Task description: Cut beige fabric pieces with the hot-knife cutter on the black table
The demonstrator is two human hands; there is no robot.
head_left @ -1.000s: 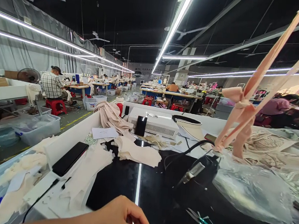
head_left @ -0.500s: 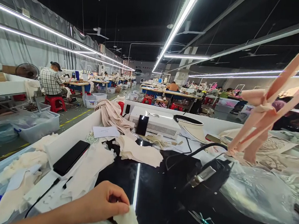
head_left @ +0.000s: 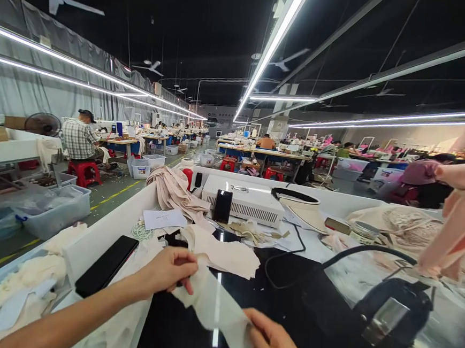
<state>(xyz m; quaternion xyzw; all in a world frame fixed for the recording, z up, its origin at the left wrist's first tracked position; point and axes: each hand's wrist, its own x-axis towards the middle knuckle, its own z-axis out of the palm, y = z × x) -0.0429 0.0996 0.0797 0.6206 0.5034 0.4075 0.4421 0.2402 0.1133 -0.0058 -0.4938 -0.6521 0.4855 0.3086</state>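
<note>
A thin, pale strip of fabric (head_left: 222, 302) stretches between my two hands above the glossy black tabletop (head_left: 180, 328). My left hand (head_left: 172, 270) pinches its far end. At the near end, my right hand (head_left: 273, 341) grips it, with the fingers partly cut off by the bottom of the view. Just beyond my left hand lies a stack of cream fabric pieces (head_left: 230, 254). More pale cut pieces lie under my left forearm, beside a black phone (head_left: 106, 266).
At right stands a black device with a metal plate (head_left: 388, 317) and a thick cable, below hanging pink straps (head_left: 459, 229). A white vented box (head_left: 242, 199), an upright phone (head_left: 222, 206) and a cream visor (head_left: 302, 206) line the back. A co-worker (head_left: 80, 135) sits at far left.
My left hand has moved up and forward with the pale fabric strip. My right hand has come into view, holding its other end. The black device and pink straps now appear further right.
</note>
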